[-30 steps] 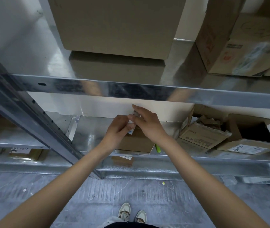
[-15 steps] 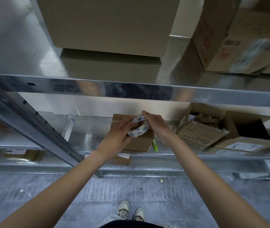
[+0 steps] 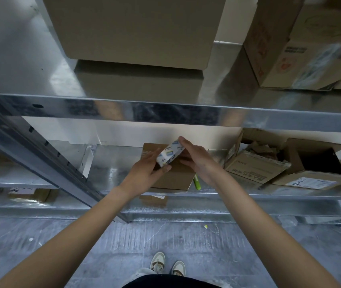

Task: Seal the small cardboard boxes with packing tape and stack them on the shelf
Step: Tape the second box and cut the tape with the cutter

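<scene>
The roll of tape (image 3: 170, 154) sitting between the fingers (image 3: 183, 142) of both hands is showing a glossy, smooth wrapper printed in white with blue and yellow marks. Just under the fingers, the small box (image 3: 178, 177) is looking like plain matt brown cardboard, smooth on top. Beside it, toward the right-hand fingers, a green marker (image 3: 197, 183) is shining like smooth plastic. The shelf (image 3: 111, 169) below the fingers is gleaming as bright sheet metal, mottled and reflective. Above the fingers, the large box (image 3: 136, 30) is showing dull, matt cardboard. Right of the fingers, the open boxes (image 3: 254, 165) are looking worn, with paper labels.
</scene>
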A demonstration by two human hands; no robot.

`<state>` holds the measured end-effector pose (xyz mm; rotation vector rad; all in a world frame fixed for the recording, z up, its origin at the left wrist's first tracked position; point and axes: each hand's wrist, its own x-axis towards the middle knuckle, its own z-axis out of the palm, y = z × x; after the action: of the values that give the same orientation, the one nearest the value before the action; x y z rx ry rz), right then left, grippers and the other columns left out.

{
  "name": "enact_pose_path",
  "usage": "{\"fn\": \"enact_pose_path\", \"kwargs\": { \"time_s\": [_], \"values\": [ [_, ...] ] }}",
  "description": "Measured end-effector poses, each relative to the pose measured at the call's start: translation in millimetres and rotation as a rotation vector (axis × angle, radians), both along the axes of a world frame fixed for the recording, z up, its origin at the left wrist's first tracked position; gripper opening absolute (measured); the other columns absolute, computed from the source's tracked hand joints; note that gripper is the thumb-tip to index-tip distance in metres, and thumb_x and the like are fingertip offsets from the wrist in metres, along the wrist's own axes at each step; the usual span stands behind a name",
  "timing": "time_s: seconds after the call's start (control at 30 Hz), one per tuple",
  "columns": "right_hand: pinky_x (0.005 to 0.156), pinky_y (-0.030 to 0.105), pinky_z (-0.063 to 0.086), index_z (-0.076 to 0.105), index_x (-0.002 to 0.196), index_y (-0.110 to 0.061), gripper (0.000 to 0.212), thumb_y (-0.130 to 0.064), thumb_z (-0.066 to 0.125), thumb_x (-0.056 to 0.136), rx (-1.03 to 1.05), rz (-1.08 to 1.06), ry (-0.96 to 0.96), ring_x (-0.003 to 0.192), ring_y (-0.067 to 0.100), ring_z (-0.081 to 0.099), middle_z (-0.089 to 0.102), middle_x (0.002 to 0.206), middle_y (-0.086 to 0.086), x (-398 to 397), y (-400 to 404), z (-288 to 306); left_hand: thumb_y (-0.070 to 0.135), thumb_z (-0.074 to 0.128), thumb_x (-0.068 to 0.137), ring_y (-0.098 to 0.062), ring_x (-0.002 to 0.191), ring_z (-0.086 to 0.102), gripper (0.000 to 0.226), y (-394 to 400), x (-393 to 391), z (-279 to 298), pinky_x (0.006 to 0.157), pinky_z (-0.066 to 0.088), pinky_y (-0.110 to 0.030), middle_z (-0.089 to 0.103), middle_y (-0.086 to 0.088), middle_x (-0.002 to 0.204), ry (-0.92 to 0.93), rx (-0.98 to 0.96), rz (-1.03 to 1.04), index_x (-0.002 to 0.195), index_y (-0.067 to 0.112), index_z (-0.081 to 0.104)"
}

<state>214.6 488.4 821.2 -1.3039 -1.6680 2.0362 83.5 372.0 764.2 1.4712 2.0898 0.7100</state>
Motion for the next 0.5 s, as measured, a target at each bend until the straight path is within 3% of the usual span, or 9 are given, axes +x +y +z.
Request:
{"fn": "enact_pose_path", "kwargs": {
  "time_s": [0.17, 0.33, 0.43, 0.5],
  "values": [
    [0.086, 0.028, 0.05, 0.063, 0.112, -0.013, 0.04, -0.044, 0.062, 0.087, -0.06, 0.077, 0.051, 0.103, 0.018, 0.064, 0.07, 0.107, 0.004, 3.9, 4.2, 3.7, 0.054, 0.042, 0.094, -0.021, 0.125, 0.045, 0.058, 1.5, 0.9, 1.7, 0.098, 0.042, -0.035, 0.048, -0.003, 0.138, -0.043, 0.003, 0.02, 0.141, 0.022, 0.039],
    [0.068, 0.001, 0.042, 0.066, 0.114, -0.019, 0.033, -0.04, 0.061, 0.089, 0.402, 0.108, -0.056, 0.085, -0.007, 0.059, 0.065, 0.105, -0.015, 4.8, 0.3, 14.5, 0.045, 0.047, 0.095, -0.02, 0.121, 0.048, 0.047, 1.4, 3.5, 5.7, 0.096, 0.043, -0.033, 0.053, -0.002, 0.134, -0.075, 0.03, 0.044, 0.137, 0.024, 0.044],
    [0.076, 0.005, 0.042, 0.067, 0.117, -0.013, 0.028, -0.025, 0.056, 0.095, 0.658, 0.02, -0.086, 0.102, 0.006, 0.06, 0.066, 0.118, -0.001, 4.7, -2.9, 13.4, 0.046, 0.047, 0.095, -0.02, 0.133, 0.037, 0.054, 1.7, 10.2, 10.8, 0.106, 0.036, -0.037, 0.044, -0.002, 0.143, -0.015, 0.039, 0.027, 0.143, 0.025, 0.035],
    [0.081, 0.017, 0.044, 0.068, 0.113, -0.004, 0.028, -0.019, 0.051, 0.097, 0.74, -0.037, -0.087, 0.106, 0.018, 0.062, 0.069, 0.114, 0.007, 3.8, -9.5, 11.6, 0.046, 0.047, 0.094, -0.018, 0.13, 0.039, 0.054, 3.3, 13.9, 14.8, 0.106, 0.034, -0.035, 0.046, 0.001, 0.14, -0.032, 0.055, 0.058, 0.142, 0.025, 0.035]
  ]
}}
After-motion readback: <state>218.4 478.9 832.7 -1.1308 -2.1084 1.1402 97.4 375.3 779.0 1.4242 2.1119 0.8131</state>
